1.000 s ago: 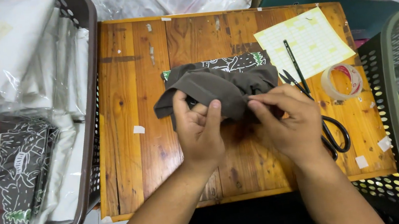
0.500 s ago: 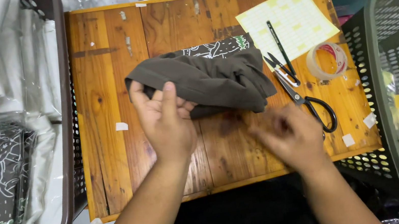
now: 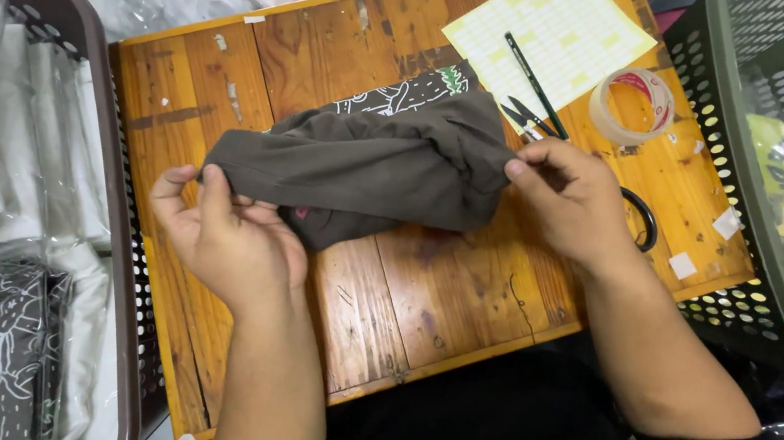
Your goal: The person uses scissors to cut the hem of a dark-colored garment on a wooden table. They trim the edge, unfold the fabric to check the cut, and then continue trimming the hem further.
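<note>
Both hands (image 3: 233, 236) (image 3: 571, 196) grip a brown garment (image 3: 365, 168).

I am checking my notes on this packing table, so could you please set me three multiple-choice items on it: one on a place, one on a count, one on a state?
1. Where does the roll of tape lie?
A. On the wooden table, right of the pen
B. Inside the brown basket
C. On top of the garment

2. How many hands grip the dark grey garment?
A. None
B. One
C. Two

3. In what state is the garment?
A. Sealed in a clear bag
B. Bunched and folded over, held at both ends
C. Spread flat and smooth

Answers:
1 A: the tape rests on the table, just right of the pen and beside the yellow sheet.
2 C: the left hand pinches one end, and the right hand pinches the other.
3 B: the cloth is creased and doubled over between the fingers.
</note>
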